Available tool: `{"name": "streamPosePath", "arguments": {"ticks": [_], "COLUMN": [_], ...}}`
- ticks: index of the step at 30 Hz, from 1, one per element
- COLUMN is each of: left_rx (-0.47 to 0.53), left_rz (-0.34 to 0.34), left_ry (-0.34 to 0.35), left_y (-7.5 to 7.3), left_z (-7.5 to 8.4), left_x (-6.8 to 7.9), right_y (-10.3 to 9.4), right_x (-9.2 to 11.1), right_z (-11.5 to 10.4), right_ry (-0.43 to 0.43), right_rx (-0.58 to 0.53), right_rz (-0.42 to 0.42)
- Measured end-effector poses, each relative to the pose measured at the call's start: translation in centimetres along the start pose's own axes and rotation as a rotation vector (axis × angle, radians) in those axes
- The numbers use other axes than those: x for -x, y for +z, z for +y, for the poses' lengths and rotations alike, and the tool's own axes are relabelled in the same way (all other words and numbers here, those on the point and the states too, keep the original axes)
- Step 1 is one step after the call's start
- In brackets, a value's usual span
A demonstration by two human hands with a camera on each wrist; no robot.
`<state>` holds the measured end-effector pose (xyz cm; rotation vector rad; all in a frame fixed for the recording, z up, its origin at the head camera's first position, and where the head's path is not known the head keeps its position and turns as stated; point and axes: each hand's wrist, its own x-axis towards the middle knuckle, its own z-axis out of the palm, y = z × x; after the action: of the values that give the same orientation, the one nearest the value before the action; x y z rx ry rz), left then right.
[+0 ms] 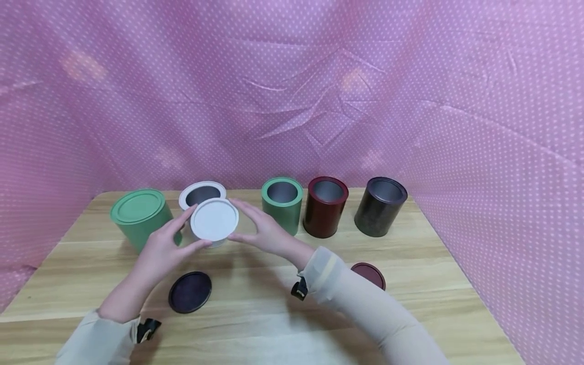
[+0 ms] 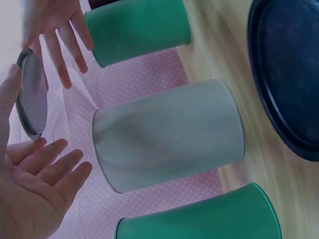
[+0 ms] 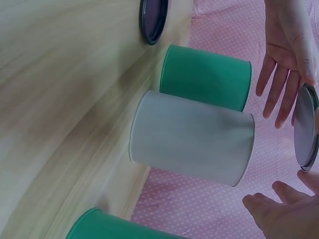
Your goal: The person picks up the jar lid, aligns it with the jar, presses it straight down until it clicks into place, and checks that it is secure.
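Both hands hold a round white lid (image 1: pixel 214 219) by its edge, raised in front of an open white can (image 1: pixel 203 185). My left hand (image 1: pixel 161 248) grips the lid's left side between thumb and fingers, and my right hand (image 1: pixel 269 232) holds its right side the same way. In the left wrist view the lid (image 2: pixel 34 94) is tilted, apart from the white can (image 2: pixel 167 137) standing upright on the table. From the right wrist, the same can (image 3: pixel 192 139) shows its plain side, while the lid (image 3: pixel 305 127) sits at the right edge between both hands.
A lidded green can (image 1: pixel 139 207) stands left. Open green (image 1: pixel 285 215), dark red (image 1: pixel 321 215) and dark brown (image 1: pixel 376 215) cans stand to the right at the back. A dark lid (image 1: pixel 190 292) lies in front; a red lid (image 1: pixel 369 275) is partly hidden by my right sleeve.
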<state>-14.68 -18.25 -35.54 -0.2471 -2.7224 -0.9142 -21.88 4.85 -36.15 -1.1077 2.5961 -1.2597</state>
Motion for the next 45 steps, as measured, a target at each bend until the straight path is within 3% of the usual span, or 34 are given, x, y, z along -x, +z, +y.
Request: {"name": "streamPosePath", "arguments": {"ticks": [7,11,18,28,34,45], "left_rx": [-0.007,0.003,0.119,0.18,0.266,0.251], "left_rz": [0.051,0.048,0.039,0.062,0.064,0.042], "left_ry": [0.006,-0.018,-0.061,-0.123,-0.119,-0.103], "left_y": [-0.4,-0.7,-0.8,-0.6,-0.3,-0.1], "left_z": [0.0,-0.2,-0.9,-1.7,-2.2,-2.2], "left_x": [-0.7,-1.3,-2.4,-4.1,-4.4,-4.8], "right_y": [-0.2,-0.5,-0.5,0.1,0.2,-0.1], "right_x": [-1.1,-1.7,-2.7,-4.9,-5.5,-6.2], "right_z": [-0.2,-0.4,-0.5,0.1,0.1,0.4], "right_ry": [-0.032,-0.016,0.035,0.075,0.108,0.129], "right_rx": [-0.018,-0.023,-0.047,-0.148,-0.167,-0.157], "right_rz": [0.016,0.012,0.011,0.045,0.042,0.007]}}
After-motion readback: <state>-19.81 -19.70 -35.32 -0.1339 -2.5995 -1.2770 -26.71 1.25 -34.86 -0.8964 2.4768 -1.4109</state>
